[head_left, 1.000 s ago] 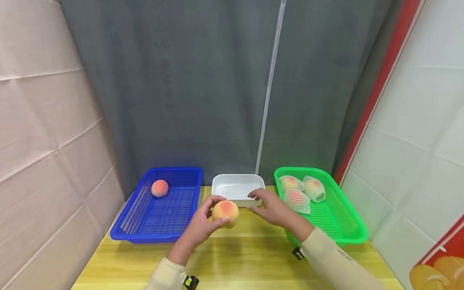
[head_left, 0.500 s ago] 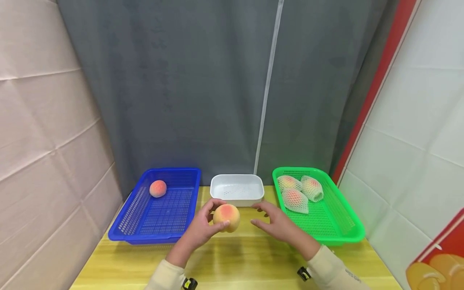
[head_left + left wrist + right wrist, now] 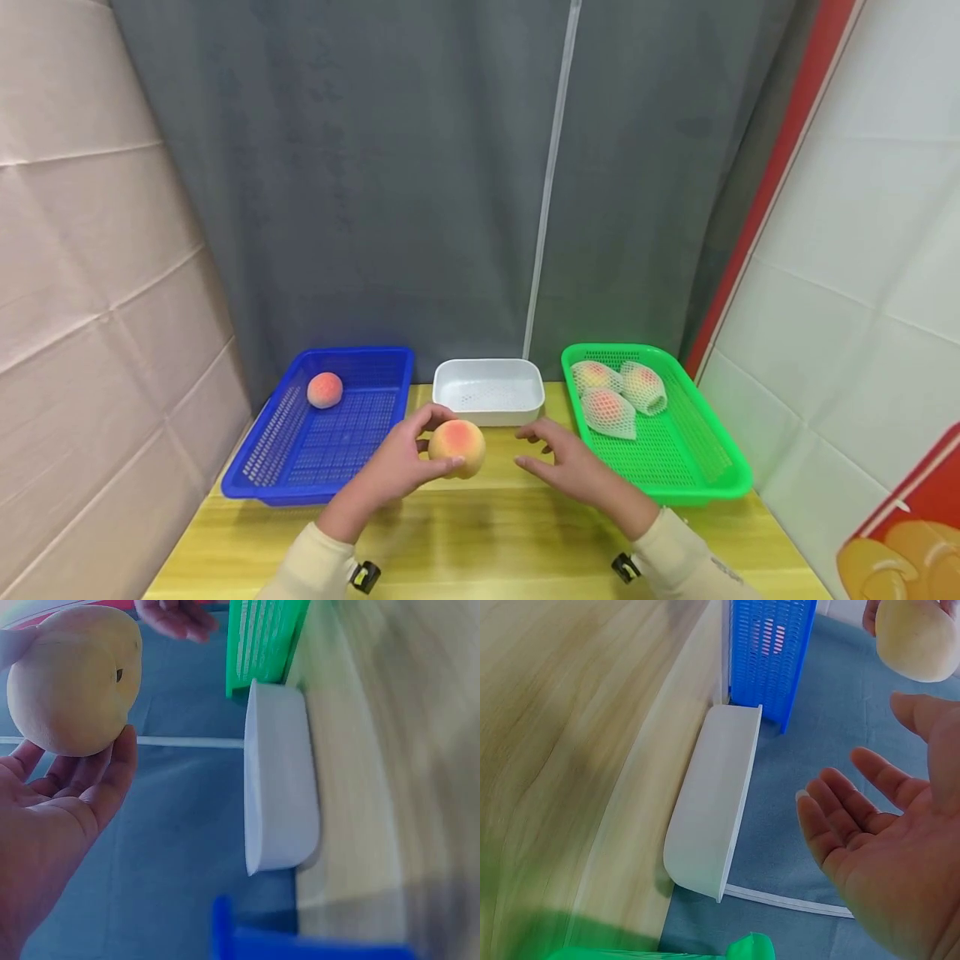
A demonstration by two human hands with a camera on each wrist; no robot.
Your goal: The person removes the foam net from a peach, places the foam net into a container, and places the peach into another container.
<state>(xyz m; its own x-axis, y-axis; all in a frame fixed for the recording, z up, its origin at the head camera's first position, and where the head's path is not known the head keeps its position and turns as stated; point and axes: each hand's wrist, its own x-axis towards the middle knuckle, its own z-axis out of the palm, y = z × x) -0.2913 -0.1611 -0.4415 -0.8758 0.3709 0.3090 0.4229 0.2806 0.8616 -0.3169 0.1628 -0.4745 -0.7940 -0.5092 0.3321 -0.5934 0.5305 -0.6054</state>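
Yellow peach (image 3: 459, 447) with a red-orange blush, one: held above the table on the near side of the white tray (image 3: 498, 417), slightly left of that tray's middle. A small dark mark showed on its skin in the left wrist view.

Left hand (image 3: 397, 458), one: gripped the yellow peach, thumb on the near side and fingers curled round the far side; nearer the person than the white tray.

Right hand (image 3: 567, 462), one: held nothing; fingers loosely bent, thumb apart from them; to the near right of the white tray, with a gap between it and the yellow peach.

Blue basket (image 3: 337, 454), plastic, slotted: left of the white tray, containing one pinkish-red peach (image 3: 325, 390).

Green basket (image 3: 675, 458), plastic, slotted: right of the white tray, containing three netted peaches (image 3: 607, 410), grouped close together in white mesh sleeves.

Wooden table (image 3: 487, 542), yellowish: beneath the white tray and both baskets.

Grey curtain (image 3: 360, 192), with a pale vertical strip (image 3: 551, 167): behind the white tray.
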